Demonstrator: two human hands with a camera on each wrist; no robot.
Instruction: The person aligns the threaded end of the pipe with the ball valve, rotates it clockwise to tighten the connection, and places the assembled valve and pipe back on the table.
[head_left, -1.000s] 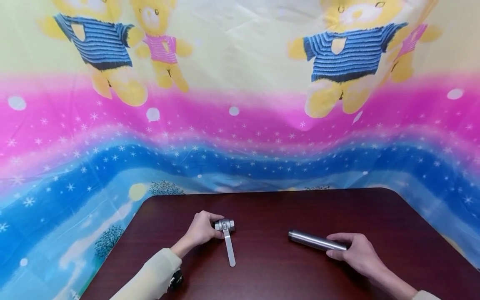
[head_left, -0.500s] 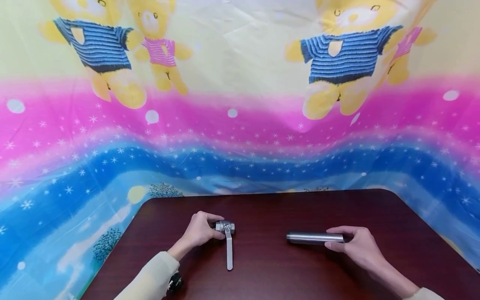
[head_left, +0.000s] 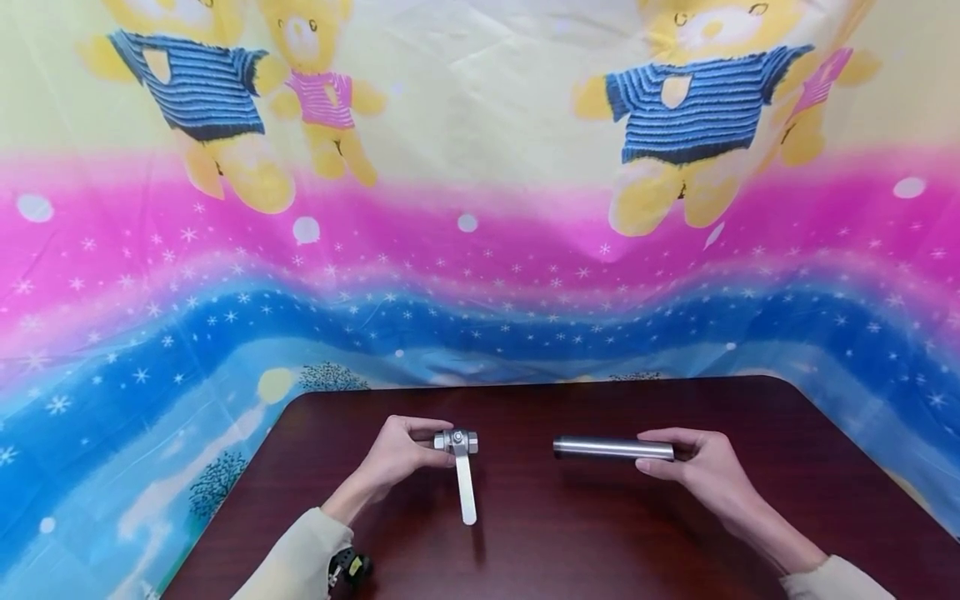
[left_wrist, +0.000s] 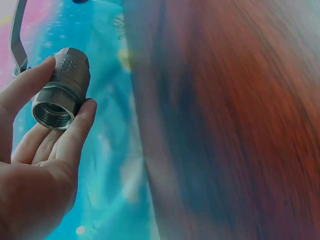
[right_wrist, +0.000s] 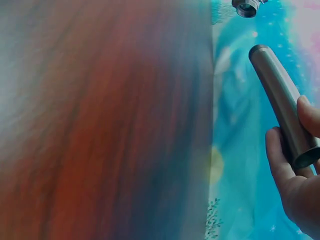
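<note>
At nine o'clock over the worktop (head_left: 547, 533), the left hand (head_left: 397, 452) pinches a valve (head_left: 457, 442); at three, the right hand (head_left: 705, 467) grips a pipe (head_left: 607, 448).

A dark reddish-brown desk (head_left: 570, 533) with rounded far corners stands against a printed cloth (head_left: 480, 108). On its cream upper part are yellow teddy bears (head_left: 690, 108) in striped blue or pink tops; below, white snowflakes (head_left: 188, 235) dot pink and blue bands, above small trees (head_left: 216, 483).

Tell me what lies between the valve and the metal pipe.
In the head view, only bare tabletop shows between the valve and the metal pipe.
</note>
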